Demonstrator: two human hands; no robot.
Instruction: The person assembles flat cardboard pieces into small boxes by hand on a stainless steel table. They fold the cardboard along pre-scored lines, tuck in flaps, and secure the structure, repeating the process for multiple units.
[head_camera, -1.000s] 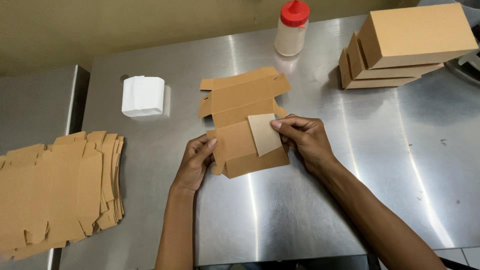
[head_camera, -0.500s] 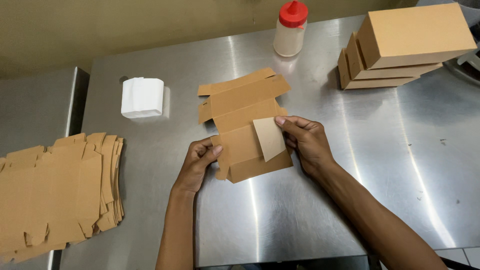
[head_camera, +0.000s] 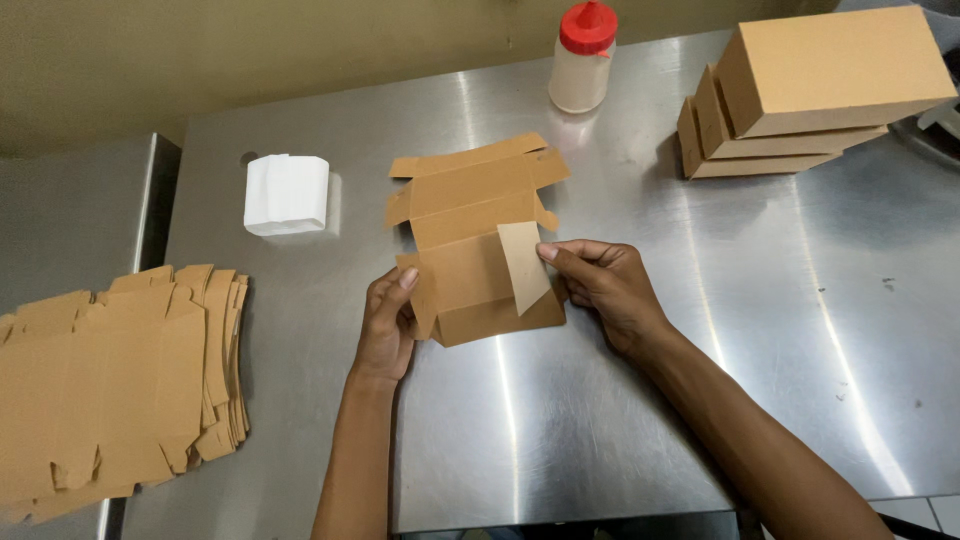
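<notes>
A flat brown cardboard box blank (head_camera: 470, 235) lies on the steel table (head_camera: 600, 400) in front of me. My left hand (head_camera: 387, 320) grips its left edge near the lower panel. My right hand (head_camera: 598, 285) pinches the right side flap, which is folded inward over the blank and shows its paler inner face. The upper panels and tabs of the blank still lie flat on the table.
A stack of flat cardboard blanks (head_camera: 110, 380) lies at the left. Folded brown boxes (head_camera: 800, 95) are piled at the back right. A bottle with a red cap (head_camera: 583, 57) and a white folded stack (head_camera: 287, 193) stand behind the blank.
The right side flap has been folded further inward over the blank. My left hand has curled onto the left edge. The blank has shifted slightly.
</notes>
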